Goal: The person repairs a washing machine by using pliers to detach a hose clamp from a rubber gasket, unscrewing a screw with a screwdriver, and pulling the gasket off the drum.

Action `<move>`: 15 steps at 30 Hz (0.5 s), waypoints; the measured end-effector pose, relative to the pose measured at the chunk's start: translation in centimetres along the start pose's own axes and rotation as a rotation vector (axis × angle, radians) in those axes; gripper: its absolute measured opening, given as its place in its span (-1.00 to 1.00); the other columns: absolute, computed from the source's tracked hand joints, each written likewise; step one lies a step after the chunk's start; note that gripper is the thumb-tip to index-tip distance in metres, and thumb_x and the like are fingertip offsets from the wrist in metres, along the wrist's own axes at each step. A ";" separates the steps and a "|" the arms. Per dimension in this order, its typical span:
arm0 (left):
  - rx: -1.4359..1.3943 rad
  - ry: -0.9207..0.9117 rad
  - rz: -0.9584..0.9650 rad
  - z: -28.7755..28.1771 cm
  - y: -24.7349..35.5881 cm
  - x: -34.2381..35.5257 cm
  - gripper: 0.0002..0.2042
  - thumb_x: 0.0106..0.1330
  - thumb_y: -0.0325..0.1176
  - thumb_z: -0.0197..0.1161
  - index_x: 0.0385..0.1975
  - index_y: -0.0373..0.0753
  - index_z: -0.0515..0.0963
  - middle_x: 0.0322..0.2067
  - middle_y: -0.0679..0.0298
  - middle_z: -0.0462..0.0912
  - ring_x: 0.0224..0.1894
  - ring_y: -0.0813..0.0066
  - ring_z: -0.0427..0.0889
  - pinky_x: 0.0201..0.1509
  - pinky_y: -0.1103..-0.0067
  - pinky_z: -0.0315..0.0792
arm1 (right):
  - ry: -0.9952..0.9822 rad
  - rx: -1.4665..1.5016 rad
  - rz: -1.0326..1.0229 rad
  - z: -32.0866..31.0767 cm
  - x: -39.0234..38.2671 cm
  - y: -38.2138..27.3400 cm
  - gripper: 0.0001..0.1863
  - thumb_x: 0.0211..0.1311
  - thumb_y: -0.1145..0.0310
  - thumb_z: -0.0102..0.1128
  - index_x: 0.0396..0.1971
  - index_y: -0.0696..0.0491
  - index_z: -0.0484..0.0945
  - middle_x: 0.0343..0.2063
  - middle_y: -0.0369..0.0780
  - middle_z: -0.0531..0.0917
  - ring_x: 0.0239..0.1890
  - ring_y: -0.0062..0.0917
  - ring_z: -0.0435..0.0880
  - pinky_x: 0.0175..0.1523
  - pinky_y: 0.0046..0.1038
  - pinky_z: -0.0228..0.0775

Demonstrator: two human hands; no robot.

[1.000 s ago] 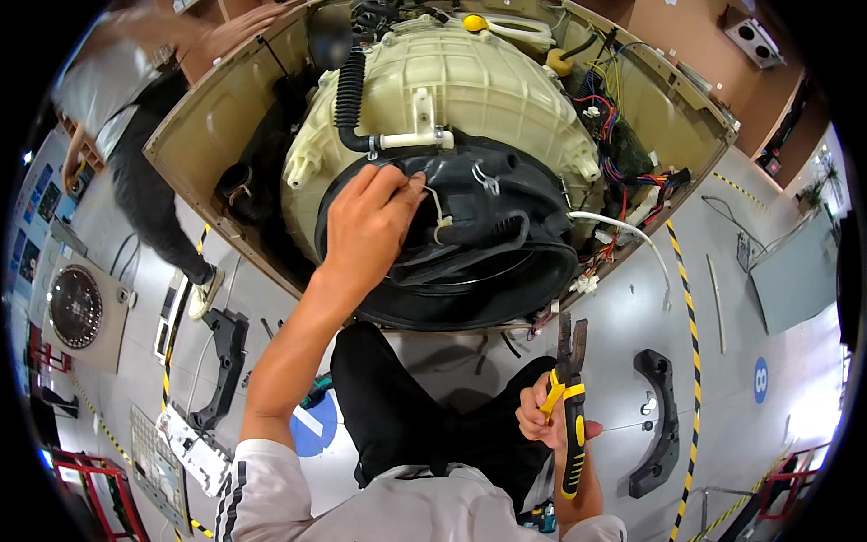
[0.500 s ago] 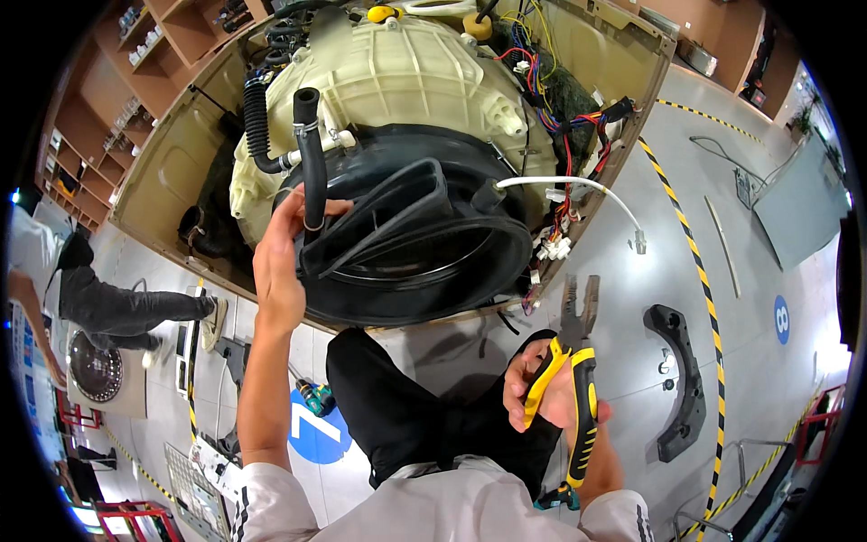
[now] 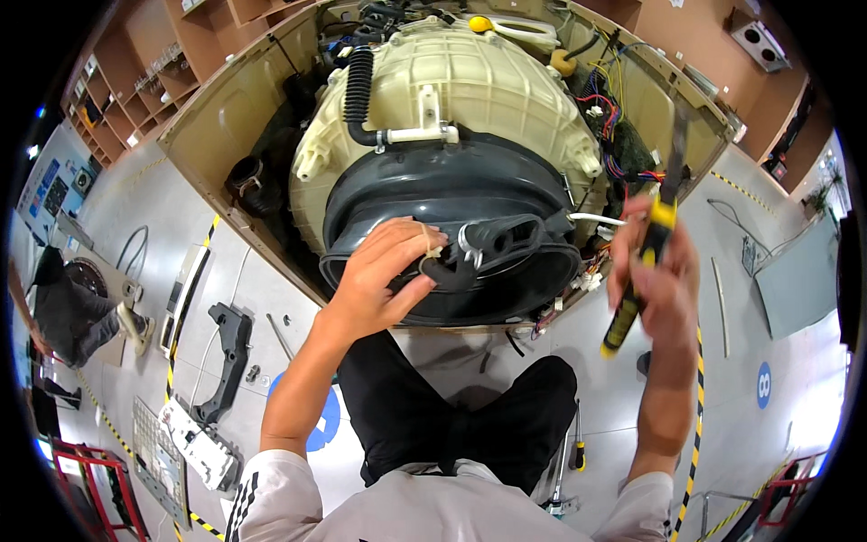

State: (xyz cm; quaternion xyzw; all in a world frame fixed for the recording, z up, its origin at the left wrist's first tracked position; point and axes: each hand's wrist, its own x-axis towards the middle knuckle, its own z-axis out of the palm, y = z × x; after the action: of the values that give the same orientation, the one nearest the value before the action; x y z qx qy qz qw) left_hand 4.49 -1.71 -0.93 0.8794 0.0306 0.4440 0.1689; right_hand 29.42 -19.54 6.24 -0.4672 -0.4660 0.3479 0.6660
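Observation:
My left hand (image 3: 375,271) has its fingers closed on a short black rubber hose (image 3: 452,271) with a pale tie, over the dark opening of the rubber door gasket (image 3: 433,167). Beside it a metal clamp (image 3: 470,244) sits on the hose fitting (image 3: 506,237). My right hand (image 3: 659,271), blurred, grips yellow-and-black pliers (image 3: 623,321), jaws raised, right of the gasket near a white cable (image 3: 596,218). Behind stands a cream plastic tub (image 3: 452,72) with a black corrugated hose (image 3: 359,90), inside a beige metal cabinet (image 3: 199,135) with coloured wires at its right.
A co-worker (image 3: 77,307) is at the far left. On the floor lie a black curved bracket (image 3: 230,361), a white part (image 3: 194,443), a screwdriver (image 3: 578,452) by my right knee and a long strip (image 3: 720,307). A grey panel (image 3: 795,280) stands at the right.
My right hand has lifted the pliers from low near my knee to beside the gasket. The hose piece, upright half a second ago, now lies across the opening under my left hand. The co-worker has moved.

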 end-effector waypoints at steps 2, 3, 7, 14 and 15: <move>0.019 0.054 -0.003 -0.3 0.0 -0.7 -0.60 -0.03 -0.55 0.35 -0.11 -0.35 0.52 -0.16 0.09 0.62 -0.06 0.06 0.57 0.13 0.25 0.38 | 0.013 -0.262 -0.058 1.3 3.8 -1.3 -0.41 -0.10 0.26 0.34 -0.03 0.20 0.42 -0.41 -0.28 0.54 -0.58 -0.69 0.47 -0.49 -0.63 0.35; 0.012 0.036 -0.009 -0.3 -0.2 -0.7 -0.58 -0.03 -0.53 0.36 -0.09 -0.34 0.51 -0.14 0.11 0.62 -0.06 0.10 0.57 0.14 0.25 0.37 | 0.054 -0.544 -0.060 1.1 5.9 -2.0 -0.43 -0.09 0.19 0.37 -0.10 0.22 0.46 -0.37 -0.27 0.56 -0.51 -0.68 0.48 -0.40 -0.61 0.37; 0.038 0.044 0.024 0.9 -0.4 -0.5 -0.64 -0.02 -0.53 0.28 -0.14 -0.37 0.52 -0.17 0.09 0.61 -0.08 0.07 0.58 0.11 0.23 0.38 | 0.102 -0.856 -0.285 3.4 13.6 -2.7 -0.25 -0.10 0.15 0.39 0.10 0.22 0.37 -0.37 -0.17 0.61 -0.39 -0.58 0.58 -0.27 -0.50 0.43; 0.002 0.074 0.058 1.1 -1.4 -0.8 -0.61 -0.07 -0.50 0.28 -0.14 -0.37 0.52 -0.17 0.11 0.61 -0.09 0.09 0.58 0.08 0.26 0.39 | -0.022 -0.975 -0.067 7.6 23.2 -2.1 -0.23 -0.17 0.13 0.36 0.10 0.18 0.37 -0.62 -0.34 0.43 -0.65 -0.71 0.33 -0.61 -0.61 0.12; -0.010 0.077 0.057 1.2 -1.4 -0.8 -0.62 -0.06 -0.50 0.28 -0.15 -0.36 0.52 -0.17 0.11 0.61 -0.09 0.09 0.58 0.07 0.27 0.39 | -0.014 -0.951 -0.066 7.7 24.4 -1.8 -0.23 -0.18 0.13 0.35 0.09 0.19 0.38 -0.62 -0.34 0.43 -0.66 -0.71 0.33 -0.62 -0.61 0.12</move>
State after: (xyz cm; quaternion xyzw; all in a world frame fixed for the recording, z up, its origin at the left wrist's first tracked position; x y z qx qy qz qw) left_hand 5.12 -0.87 -2.66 0.8614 0.0098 0.4822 0.1595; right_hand 30.12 4.08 16.18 -0.7029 -0.5926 0.0776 0.3857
